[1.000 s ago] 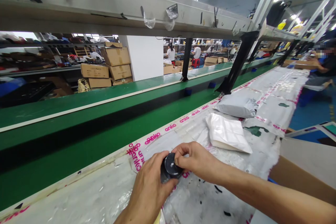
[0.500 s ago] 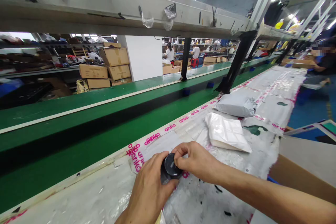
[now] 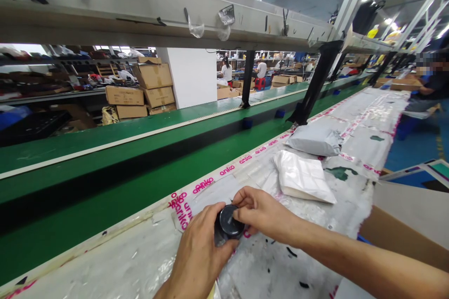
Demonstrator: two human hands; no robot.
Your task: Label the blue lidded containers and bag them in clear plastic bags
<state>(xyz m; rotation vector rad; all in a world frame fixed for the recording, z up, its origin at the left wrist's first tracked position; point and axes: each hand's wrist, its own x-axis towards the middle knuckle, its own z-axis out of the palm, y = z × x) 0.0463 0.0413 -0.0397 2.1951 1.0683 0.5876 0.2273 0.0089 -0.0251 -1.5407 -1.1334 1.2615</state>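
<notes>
A black, round, shiny piece like a jar lid, with a small pale mark on top, is between my hands, low over the covered bench. My left hand curves round its left side, fingers behind and thumb along the front edge. At its right edge, my right hand is closed, with thumb and forefinger pressed on the rim and top and the other fingers curled. What lies beneath the black piece is mostly hidden. To the right lie a stack of clear plastic bags and a grey plastic packet.
A green conveyor runs beyond the bench, under a metal shelf on black posts. At right stands an open cardboard box. Dark scraps lie on the bench cover. A person sits farther along.
My right hand's fingers have shifted slightly on the black piece's right edge. My left hand keeps its hold, and the bags and packet have not moved.
</notes>
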